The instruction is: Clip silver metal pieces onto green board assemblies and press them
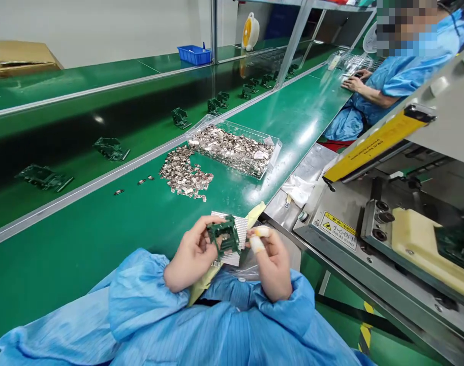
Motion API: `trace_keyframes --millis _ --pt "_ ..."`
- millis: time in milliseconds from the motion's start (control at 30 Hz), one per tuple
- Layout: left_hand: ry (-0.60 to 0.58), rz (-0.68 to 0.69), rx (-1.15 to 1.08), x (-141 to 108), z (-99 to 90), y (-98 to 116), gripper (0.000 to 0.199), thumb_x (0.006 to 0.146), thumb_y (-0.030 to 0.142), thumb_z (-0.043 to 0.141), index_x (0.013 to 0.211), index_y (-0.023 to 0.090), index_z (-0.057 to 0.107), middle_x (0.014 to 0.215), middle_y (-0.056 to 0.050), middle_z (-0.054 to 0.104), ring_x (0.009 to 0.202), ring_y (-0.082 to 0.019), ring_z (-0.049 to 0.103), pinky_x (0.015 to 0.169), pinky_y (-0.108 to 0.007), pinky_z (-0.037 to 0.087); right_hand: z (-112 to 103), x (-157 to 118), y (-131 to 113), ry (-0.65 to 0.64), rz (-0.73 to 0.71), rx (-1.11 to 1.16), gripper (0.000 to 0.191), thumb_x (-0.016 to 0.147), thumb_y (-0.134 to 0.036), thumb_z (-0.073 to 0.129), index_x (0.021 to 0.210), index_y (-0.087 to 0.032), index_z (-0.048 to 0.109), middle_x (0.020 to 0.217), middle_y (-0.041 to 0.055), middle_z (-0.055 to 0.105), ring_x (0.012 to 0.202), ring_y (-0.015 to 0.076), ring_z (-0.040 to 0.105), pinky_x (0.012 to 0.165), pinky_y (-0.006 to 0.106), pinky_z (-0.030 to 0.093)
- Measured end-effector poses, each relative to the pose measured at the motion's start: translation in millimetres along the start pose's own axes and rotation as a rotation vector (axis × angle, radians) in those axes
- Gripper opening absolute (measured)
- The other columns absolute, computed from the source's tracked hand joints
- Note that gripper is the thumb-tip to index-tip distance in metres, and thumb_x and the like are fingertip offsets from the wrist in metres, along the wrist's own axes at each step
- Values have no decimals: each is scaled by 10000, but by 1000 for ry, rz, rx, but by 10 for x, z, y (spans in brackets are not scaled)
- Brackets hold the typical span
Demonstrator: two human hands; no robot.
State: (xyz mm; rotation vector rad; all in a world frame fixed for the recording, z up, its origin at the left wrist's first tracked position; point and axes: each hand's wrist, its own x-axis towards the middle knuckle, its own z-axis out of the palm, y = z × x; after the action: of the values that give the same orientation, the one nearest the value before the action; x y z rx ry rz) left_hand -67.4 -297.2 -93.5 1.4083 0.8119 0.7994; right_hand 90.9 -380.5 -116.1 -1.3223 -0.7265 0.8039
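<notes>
My left hand and my right hand both grip a small dark green plastic part, held just above the near edge of the green bench. White finger cots cover two fingers of my right hand. Under the part lies a white ribbed sheet on a yellowish strip. A loose heap of small silvery metal pieces lies on the bench beyond my hands, next to a clear tray filled with more of them.
Several green parts ride the dark conveyor belt at left. A grey machine with a yellow bar and warning label stands at right. A person in blue works further along. A blue bin and cardboard box sit behind.
</notes>
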Motion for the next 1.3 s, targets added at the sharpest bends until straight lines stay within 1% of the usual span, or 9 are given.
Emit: trace_keyframes --millis 67,133,300,567,767,900,1067,1167,1300 --pt "14 -3 -14 146 4 1 381 770 275 723 1097 187 547 831 2 633 709 -125 611 622 -218 543 -180 4 154 55 36 -65 265 814 -456 692 891 -204 670 860 59 685 782 198 624 664 303 531" --pt "-3 8 -17 316 45 -31 411 754 270 737 1097 174 532 834 3 637 733 -121 618 652 -209 537 -249 -5 301 -33 93 -86 310 797 -504 684 799 -194 682 741 49 673 683 192 610 571 284 505" --pt "-106 74 1 603 187 -206 390 770 252 689 1108 163 517 865 -11 657 766 -122 631 711 -221 530 -57 -36 484 -227 112 -55 310 819 -472 647 689 -191 643 626 10 632 574 152 557 559 269 489" --pt "-100 56 207 562 126 -308 394 814 202 657 1196 170 566 774 12 617 640 -102 550 586 -190 433 -99 8 636 -260 -36 -167 348 893 -455 523 668 -205 612 644 10 544 603 158 486 572 285 420" --pt "-103 25 150 558 102 -337 401 815 230 681 1200 179 582 772 8 617 647 -108 555 613 -198 451 -251 25 665 -328 -84 -355 268 856 -349 539 618 -227 567 601 -2 535 564 158 472 547 272 369" --pt "-126 19 57 569 116 -316 376 831 220 668 1189 172 562 726 32 581 614 -80 532 594 -169 439 -380 42 549 -378 -52 -480 159 805 -190 543 664 -239 597 572 -16 578 505 157 506 506 256 359" --pt "-161 -3 -202 589 125 -281 406 813 276 710 1150 177 506 889 -27 652 780 -123 637 720 -217 520 -507 70 122 -369 -8 -578 206 840 -171 556 1015 -246 632 614 -30 671 486 174 616 488 258 436" --pt "-187 -16 -282 579 124 -271 445 811 286 723 1176 178 492 942 -52 663 823 -145 655 751 -248 529 -486 120 -142 -224 28 -469 38 842 -258 649 835 -222 639 649 -3 693 536 182 676 512 260 505" --pt "-198 35 -343 550 140 -251 428 821 260 713 1172 180 481 984 -59 653 882 -153 651 801 -264 519 -374 198 -330 -100 20 -298 109 805 -304 724 800 -197 706 662 20 716 535 180 687 525 257 558"
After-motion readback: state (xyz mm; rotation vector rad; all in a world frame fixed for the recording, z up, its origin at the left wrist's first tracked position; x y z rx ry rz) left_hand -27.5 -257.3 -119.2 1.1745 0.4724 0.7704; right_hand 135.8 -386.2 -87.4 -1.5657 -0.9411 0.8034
